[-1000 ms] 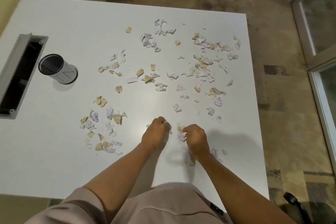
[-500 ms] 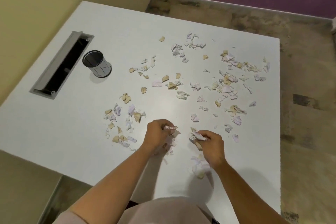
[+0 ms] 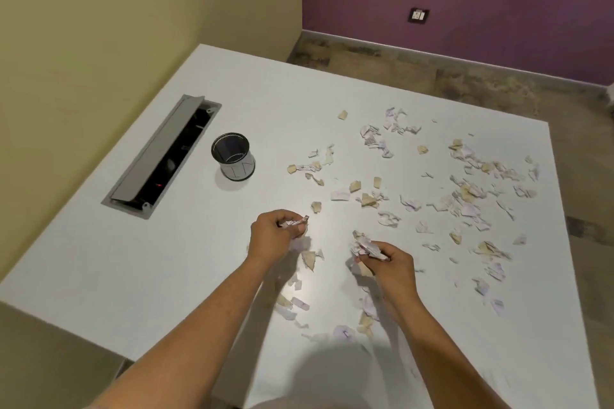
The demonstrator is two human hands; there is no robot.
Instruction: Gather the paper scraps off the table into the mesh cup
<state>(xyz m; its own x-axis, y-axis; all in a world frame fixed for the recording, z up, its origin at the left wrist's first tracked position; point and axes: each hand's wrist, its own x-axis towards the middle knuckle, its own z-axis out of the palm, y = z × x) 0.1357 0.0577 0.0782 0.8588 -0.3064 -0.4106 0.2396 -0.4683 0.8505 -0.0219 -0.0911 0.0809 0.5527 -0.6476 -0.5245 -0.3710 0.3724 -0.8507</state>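
Observation:
Torn paper scraps (image 3: 471, 189), white, lilac and tan, lie scattered over the right half of the white table (image 3: 186, 262). The mesh cup (image 3: 233, 156) stands upright at the left, its dark mouth facing up. My left hand (image 3: 274, 237) is closed on a small wad of scraps and hovers above the table's middle, well short of the cup. My right hand (image 3: 387, 261) grips a bigger crumpled bunch of scraps. More scraps (image 3: 299, 304) lie on the table under and between my forearms.
A long grey cable hatch (image 3: 159, 159) is sunk into the table left of the cup, its lid tilted open. The table's left edge meets a yellow wall; a bare floor and a purple wall lie beyond the far edge.
Both hands have lifted off the table with scraps and moved slightly left. The camera has tilted up and turned left, so the cup sits closer to the view's middle.

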